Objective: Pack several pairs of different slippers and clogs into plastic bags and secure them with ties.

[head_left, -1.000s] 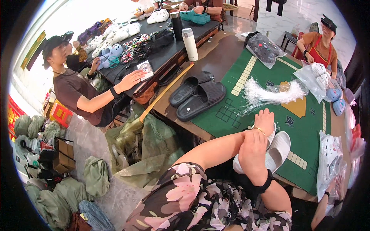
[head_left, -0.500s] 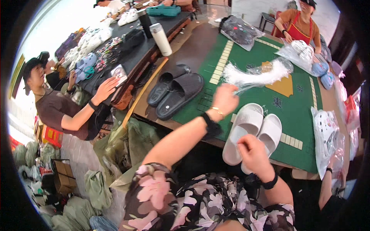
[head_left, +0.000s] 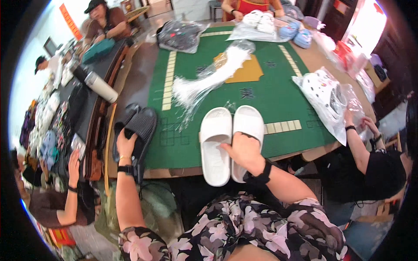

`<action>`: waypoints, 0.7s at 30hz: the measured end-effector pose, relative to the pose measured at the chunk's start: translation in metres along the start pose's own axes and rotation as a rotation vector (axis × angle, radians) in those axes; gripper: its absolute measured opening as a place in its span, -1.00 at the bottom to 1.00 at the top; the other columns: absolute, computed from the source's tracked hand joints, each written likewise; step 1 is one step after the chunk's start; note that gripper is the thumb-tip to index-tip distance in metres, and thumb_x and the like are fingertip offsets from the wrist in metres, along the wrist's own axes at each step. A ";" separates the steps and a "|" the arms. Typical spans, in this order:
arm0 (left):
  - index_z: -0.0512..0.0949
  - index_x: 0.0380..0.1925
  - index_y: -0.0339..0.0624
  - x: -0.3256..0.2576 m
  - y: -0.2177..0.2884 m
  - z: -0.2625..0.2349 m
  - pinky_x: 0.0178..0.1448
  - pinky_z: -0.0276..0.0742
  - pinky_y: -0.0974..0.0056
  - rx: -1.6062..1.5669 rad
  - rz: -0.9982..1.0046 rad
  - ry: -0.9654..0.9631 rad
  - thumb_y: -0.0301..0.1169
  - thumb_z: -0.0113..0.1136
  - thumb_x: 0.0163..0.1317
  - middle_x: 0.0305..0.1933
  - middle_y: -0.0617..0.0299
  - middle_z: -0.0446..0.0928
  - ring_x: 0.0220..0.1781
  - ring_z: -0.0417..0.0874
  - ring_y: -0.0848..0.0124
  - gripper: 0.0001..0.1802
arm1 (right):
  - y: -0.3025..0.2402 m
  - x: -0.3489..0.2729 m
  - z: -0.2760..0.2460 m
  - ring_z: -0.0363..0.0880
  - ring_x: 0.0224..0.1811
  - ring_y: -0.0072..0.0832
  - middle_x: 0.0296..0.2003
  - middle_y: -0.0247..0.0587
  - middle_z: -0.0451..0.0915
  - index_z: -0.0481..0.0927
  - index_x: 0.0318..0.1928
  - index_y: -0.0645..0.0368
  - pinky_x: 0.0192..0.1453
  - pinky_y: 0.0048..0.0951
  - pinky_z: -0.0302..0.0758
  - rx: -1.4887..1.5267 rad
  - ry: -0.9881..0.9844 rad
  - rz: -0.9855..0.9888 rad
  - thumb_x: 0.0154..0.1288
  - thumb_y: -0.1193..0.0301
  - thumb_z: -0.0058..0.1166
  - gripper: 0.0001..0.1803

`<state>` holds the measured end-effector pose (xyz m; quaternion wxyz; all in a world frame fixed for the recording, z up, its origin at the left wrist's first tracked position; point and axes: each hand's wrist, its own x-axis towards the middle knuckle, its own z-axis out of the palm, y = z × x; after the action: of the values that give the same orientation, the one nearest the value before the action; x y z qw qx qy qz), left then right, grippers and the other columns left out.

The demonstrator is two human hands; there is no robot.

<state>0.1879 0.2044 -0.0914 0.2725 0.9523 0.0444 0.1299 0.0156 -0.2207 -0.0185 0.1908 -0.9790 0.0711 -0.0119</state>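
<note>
item 1: white slides (head_left: 216,124), one pair. place: 6 o'clock on the green mat (head_left: 185,150), counting from the mat's middle; toes toward 12, heels over the near edge, the two side by side. handling, as judged: light, moulded foam by the look, soft enough to flex yet firm enough to keep its form; smooth, perhaps a little slippery; hardly fragile. best hold: the broad strap, thumb above and fingers in the foot opening, or a pinch across both inner rims.

item 2: dark slides (head_left: 146,121), one pair, ribbed straps. place: between 8 and 9 o'clock, at the mat's left border. handling, as judged: similarly light and pliant, the ribs likely giving more purchase. best hold: the strap's rear edge.

grip, right hand (head_left: 246,151): it lay over the right-hand white slide at the strap opening, thumb spread wide toward 10 o'clock across its mate. fingertips were hidden; whether they had closed on the strap could not be told.

grip, left hand (head_left: 126,144): it rested on the dark slides, partly curled, at the strap opening. fingertips were lost from sight; a firm hold could not be confirmed.

nearby: white strands (head_left: 217,78), 10 o'clock; bagged clogs (head_left: 324,93), 3 o'clock.
</note>
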 end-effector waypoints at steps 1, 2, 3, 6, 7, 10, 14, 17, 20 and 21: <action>0.46 0.20 -0.23 0.001 -0.010 0.000 0.28 0.40 0.04 0.045 -0.005 0.061 -0.16 0.35 0.04 0.12 -0.18 0.54 0.18 0.52 -0.09 -0.29 | 0.000 0.003 0.004 0.66 -0.44 0.04 -0.51 0.09 0.64 0.55 -0.37 0.30 -0.29 -0.01 0.57 0.033 0.072 -0.010 0.22 0.00 0.16 -0.49; 0.50 0.17 -0.20 0.001 -0.018 0.003 0.25 0.42 0.04 0.088 -0.017 0.123 -0.19 0.34 0.07 0.07 -0.17 0.58 0.14 0.55 -0.08 -0.36 | 0.002 0.003 0.004 0.66 -0.44 0.04 -0.51 0.09 0.64 0.55 -0.37 0.30 -0.29 -0.01 0.57 0.029 0.089 -0.002 0.22 0.00 0.16 -0.49; 0.55 0.11 -0.22 0.003 -0.016 0.003 0.22 0.44 0.05 0.064 0.007 0.119 -0.23 0.31 0.11 0.03 -0.16 0.60 0.11 0.58 -0.06 -0.45 | 0.005 0.001 0.002 0.65 -0.44 0.05 -0.51 0.10 0.63 0.55 -0.39 0.30 -0.29 0.00 0.57 0.056 0.105 -0.007 0.24 0.05 0.13 -0.53; 0.66 -0.09 -0.27 0.009 -0.015 0.001 0.16 0.48 0.11 0.001 -0.021 0.150 -0.34 0.22 0.21 -0.06 -0.11 0.64 0.03 0.63 0.00 -0.68 | 0.017 -0.001 -0.012 0.64 -0.46 0.07 -0.54 0.13 0.61 0.55 -0.40 0.31 -0.29 0.03 0.57 0.048 0.152 -0.018 0.23 0.21 0.07 -0.66; 0.66 -0.08 -0.27 0.009 -0.016 0.000 0.17 0.48 0.12 -0.019 -0.036 0.131 -0.34 0.21 0.21 -0.05 -0.11 0.64 0.03 0.63 0.01 -0.68 | 0.023 0.000 -0.022 0.64 -0.45 0.07 -0.53 0.13 0.61 0.55 -0.40 0.30 -0.29 0.03 0.56 0.014 0.161 0.008 0.21 0.23 0.08 -0.67; 0.64 -0.06 -0.29 -0.009 -0.006 -0.010 0.20 0.47 0.14 -0.094 -0.036 0.169 -0.36 0.15 0.23 -0.04 -0.11 0.64 0.05 0.63 0.03 -0.68 | 0.060 0.020 -0.049 0.64 -0.40 0.07 -0.49 0.15 0.62 0.56 -0.41 0.26 -0.28 0.02 0.56 -0.102 0.214 0.020 0.17 0.23 0.11 -0.70; 0.62 -0.01 -0.27 -0.036 0.033 -0.037 0.14 0.51 0.15 -0.133 0.027 0.158 -0.41 0.06 0.21 -0.04 -0.14 0.63 0.05 0.66 0.07 -0.64 | 0.154 0.076 -0.126 0.63 -0.19 0.13 -0.28 0.23 0.63 0.58 -0.14 0.27 -0.14 0.03 0.53 -0.244 0.403 0.072 0.32 0.15 0.00 -0.61; 0.63 -0.07 -0.28 -0.063 0.084 -0.047 0.08 0.55 0.19 -0.327 0.066 0.091 -0.52 0.06 0.16 -0.12 -0.10 0.66 -0.03 0.69 0.11 -0.67 | 0.211 0.099 -0.168 0.61 -0.16 0.14 -0.23 0.25 0.62 0.52 -0.02 0.29 -0.11 0.01 0.51 -0.369 0.548 0.166 0.38 0.14 -0.01 -0.56; 0.64 -0.11 -0.28 -0.094 0.120 -0.043 0.03 0.58 0.13 -0.340 0.185 0.021 -0.55 0.08 0.10 -0.17 -0.13 0.64 -0.09 0.69 0.02 -0.67 | 0.205 0.097 -0.142 0.64 -0.33 -0.08 -0.29 0.10 0.65 0.51 0.07 0.30 -0.20 -0.13 0.54 -0.116 0.475 0.038 0.36 0.22 0.09 -0.57; 0.65 -0.13 -0.28 -0.106 0.138 -0.042 0.03 0.58 0.11 -0.375 0.184 -0.019 -0.54 0.08 0.10 -0.18 -0.13 0.64 -0.09 0.68 0.01 -0.68 | 0.195 0.096 -0.124 0.62 -0.37 -0.22 -0.31 0.02 0.64 0.52 0.07 0.29 -0.25 -0.22 0.54 0.036 0.368 0.080 0.36 0.25 0.10 -0.59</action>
<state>0.0766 0.0925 -0.0079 0.4324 0.8861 -0.0703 0.1511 0.0782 -0.4595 0.0230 0.1924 -0.9531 0.1433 -0.1843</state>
